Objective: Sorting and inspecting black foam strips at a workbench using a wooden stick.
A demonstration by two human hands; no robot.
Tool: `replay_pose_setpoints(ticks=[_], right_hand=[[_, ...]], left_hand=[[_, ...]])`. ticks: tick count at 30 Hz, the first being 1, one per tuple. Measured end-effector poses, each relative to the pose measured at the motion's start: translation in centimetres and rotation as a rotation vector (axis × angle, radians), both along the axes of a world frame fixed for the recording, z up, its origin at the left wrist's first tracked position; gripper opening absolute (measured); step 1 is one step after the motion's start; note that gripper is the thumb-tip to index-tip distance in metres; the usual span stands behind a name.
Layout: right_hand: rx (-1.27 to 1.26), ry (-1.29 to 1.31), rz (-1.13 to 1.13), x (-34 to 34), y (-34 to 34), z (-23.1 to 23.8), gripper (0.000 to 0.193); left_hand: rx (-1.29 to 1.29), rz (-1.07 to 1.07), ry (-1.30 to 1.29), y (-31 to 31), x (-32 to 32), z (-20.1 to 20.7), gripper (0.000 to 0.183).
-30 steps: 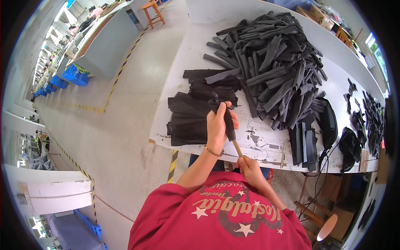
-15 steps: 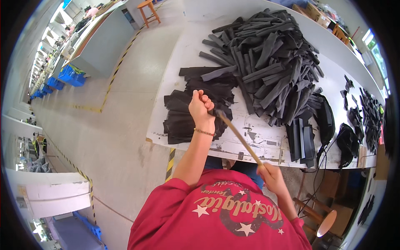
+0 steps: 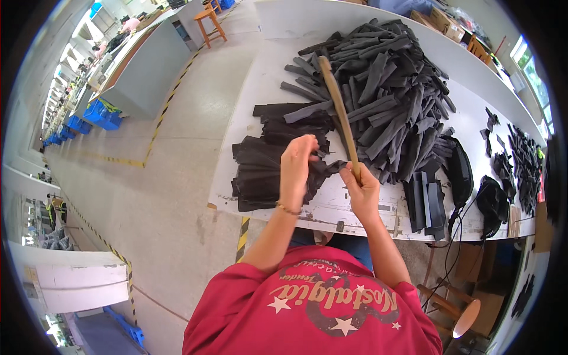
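Note:
My right hand (image 3: 362,188) is wrapped round the lower end of a long wooden stick (image 3: 339,109), which points up and away across the table. A strip of black fabric (image 3: 335,168) meets its thumb and fingers. My left hand (image 3: 297,163) is just to the left, its fingers curled inward over the stacked black fabric pieces (image 3: 258,171); what they hold, if anything, is hidden. Beyond the stick is a large heap of dark grey fabric tubes (image 3: 387,89).
The white table (image 3: 251,77) has a raised back panel (image 3: 331,13). At right lie folded dark strips (image 3: 426,204), black bundles (image 3: 493,198) and a cable (image 3: 458,228). A wooden stool (image 3: 465,316) stands below the table's right side. Yellow-black tape (image 3: 242,236) marks the floor.
My right hand has risen from near my body to the table, and the stick has swung upright, away from me. My left hand has shifted slightly down and right, off the stick's end.

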State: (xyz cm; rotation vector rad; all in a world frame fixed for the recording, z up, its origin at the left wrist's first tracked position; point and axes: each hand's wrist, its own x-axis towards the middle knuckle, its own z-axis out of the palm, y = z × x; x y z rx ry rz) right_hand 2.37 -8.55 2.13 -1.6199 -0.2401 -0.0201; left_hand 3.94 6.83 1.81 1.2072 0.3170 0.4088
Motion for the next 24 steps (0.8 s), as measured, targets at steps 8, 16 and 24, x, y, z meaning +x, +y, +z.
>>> replay_pose_setpoints(ticks=[8,16,24], right_hand=[[-0.174,-0.159,-0.113,1.8,-0.5,3.3,0.007],[0.197,-0.290,-0.523,7.2,-2.0,6.3,0.015],[-0.056,0.029,0.095,5.8,-4.4,7.1,0.017]], left_hand=[[0.025,-0.701,0.136,-3.1,-2.3,1.0,0.025],[-0.025,-0.853,0.133,-8.3,-8.6,-3.2,0.027],[0.057,-0.157,-0.183,-3.3,-4.1,3.4,0.016]])
